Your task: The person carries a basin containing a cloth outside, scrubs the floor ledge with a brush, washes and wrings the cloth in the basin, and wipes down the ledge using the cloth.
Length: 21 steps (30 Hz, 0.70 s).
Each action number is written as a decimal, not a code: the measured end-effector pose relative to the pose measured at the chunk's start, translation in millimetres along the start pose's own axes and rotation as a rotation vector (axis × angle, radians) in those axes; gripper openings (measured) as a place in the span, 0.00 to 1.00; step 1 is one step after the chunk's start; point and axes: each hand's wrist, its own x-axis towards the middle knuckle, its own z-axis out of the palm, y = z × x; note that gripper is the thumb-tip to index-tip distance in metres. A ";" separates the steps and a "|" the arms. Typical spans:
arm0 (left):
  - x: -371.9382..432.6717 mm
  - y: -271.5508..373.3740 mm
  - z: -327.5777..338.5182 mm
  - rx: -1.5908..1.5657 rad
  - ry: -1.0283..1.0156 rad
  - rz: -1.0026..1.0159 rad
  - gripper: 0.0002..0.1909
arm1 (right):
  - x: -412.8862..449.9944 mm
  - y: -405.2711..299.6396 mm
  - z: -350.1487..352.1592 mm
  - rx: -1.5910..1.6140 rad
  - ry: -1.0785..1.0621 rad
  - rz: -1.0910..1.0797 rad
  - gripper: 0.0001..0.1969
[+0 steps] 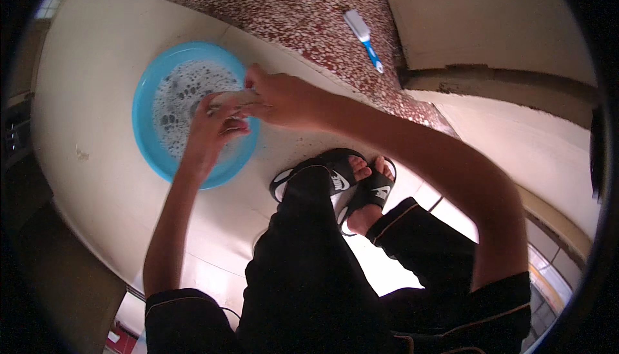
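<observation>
A round light-blue plastic basin of foamy, soapy water sits on the floor. Above its right side, my left hand and my right hand meet. Between them they grip a small pale item, blurred and largely covered by the fingers, so its kind is unclear. My left hand comes from below and my right hand reaches in from the right.
A brush with a blue-and-white handle lies on the red speckled terrazzo step. My feet, in black Nike slides, are on the pale tiled floor right of the basin. A wall and ledge bound the right side.
</observation>
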 end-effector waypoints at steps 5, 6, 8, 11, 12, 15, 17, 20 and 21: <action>11.1 -14.2 108.1 -0.173 -0.236 0.122 0.14 | -129.8 13.6 -70.3 0.121 0.028 0.284 0.18; 18.0 -18.9 124.0 -0.083 -0.368 0.174 0.15 | -157.3 19.7 -78.1 0.236 0.070 0.353 0.17; 22.2 -27.4 144.5 0.098 -0.592 0.282 0.18 | -195.0 29.6 -77.3 0.370 0.127 0.430 0.16; 18.2 -46.6 177.1 -0.093 -0.734 0.292 0.19 | -240.1 54.1 -65.5 0.689 0.259 0.415 0.13; 21.5 -54.7 181.9 -0.135 -0.809 0.300 0.22 | -247.8 57.0 -61.8 0.652 0.284 0.404 0.14; 9.1 -43.7 208.1 -0.373 -0.720 -0.254 0.23 | -268.1 59.6 -50.6 0.391 0.385 0.355 0.14; 18.0 -62.7 205.2 -0.126 -0.682 -0.322 0.24 | -270.6 67.1 -37.5 0.185 0.624 0.130 0.13; 19.2 -75.8 219.3 0.215 -0.678 -0.254 0.23 | -284.4 94.8 -22.0 0.444 0.712 0.229 0.09; 9.1 -68.4 224.8 0.313 -0.693 -0.108 0.21 | -290.1 99.6 -16.3 0.597 0.762 0.234 0.08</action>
